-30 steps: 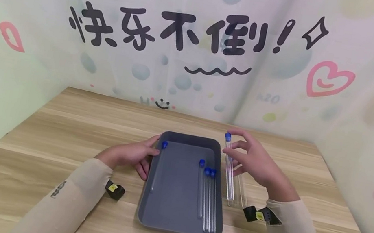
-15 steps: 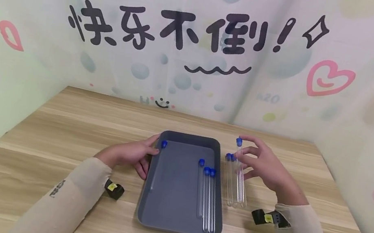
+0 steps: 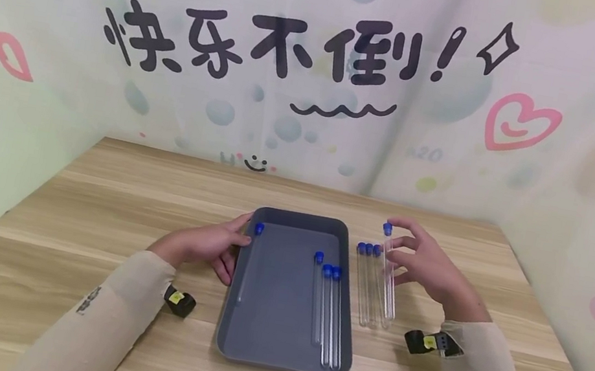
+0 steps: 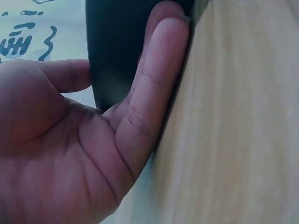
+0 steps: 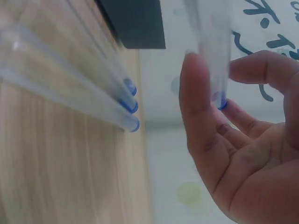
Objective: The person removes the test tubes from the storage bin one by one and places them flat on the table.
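Note:
My left hand [image 3: 207,246] grips the left side of a dark grey tray [image 3: 278,300]. Its thumb lies at the rim and its fingers go along the outer wall [image 4: 114,51]. To the right of the tray, my right hand [image 3: 431,270] pinches a clear test tube [image 3: 389,286] with a blue cap [image 3: 387,228]. The tube is tilted, cap end up, its round bottom close to the table. Just left of it, three more blue-capped test tubes [image 3: 366,285] lie side by side on the table, caps away from me; the right wrist view shows their caps [image 5: 133,105] too.
Inside the tray, one capped test tube [image 3: 250,266] lies along the left wall and three others [image 3: 330,322] along the right. The wooden table [image 3: 157,175] ends at a printed curtain [image 3: 212,132] behind, with pale side walls.
My right hand has moved right with the test tube, from beside the tray's rim to past the tubes on the table. Those three tubes now show uncovered. My left hand stays at the tray.

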The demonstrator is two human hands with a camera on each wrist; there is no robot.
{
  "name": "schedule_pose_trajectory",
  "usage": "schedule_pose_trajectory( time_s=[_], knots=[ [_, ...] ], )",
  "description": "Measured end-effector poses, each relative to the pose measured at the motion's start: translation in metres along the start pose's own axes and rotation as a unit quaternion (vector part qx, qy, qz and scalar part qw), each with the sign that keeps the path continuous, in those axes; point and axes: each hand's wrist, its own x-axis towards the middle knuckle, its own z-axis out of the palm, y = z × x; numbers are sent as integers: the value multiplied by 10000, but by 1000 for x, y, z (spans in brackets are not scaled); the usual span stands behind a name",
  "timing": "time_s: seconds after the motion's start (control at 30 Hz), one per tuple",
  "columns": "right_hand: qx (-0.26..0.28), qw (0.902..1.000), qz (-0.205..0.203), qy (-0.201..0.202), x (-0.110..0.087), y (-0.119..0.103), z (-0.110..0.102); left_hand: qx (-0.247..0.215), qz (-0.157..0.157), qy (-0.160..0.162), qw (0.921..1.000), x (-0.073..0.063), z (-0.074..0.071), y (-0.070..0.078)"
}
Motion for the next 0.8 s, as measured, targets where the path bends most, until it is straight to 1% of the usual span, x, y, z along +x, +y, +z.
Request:
schedule_pose_trajectory(
  time_s=[0.2, 0.47, 0.8],
  knots=[
    [-215, 9996, 156, -61, 4, 11, -4, 29, 7, -23, 10000, 1, 0, -2],
    [-264, 9990, 371, -32, 6, 20, -9, -14, 9, -9, 10000, 3, 0, -3],
    [-689, 9957, 624, -47, 9, 30, -10, -35, -22, 11, 10000, 2, 0, -1]
  ],
)
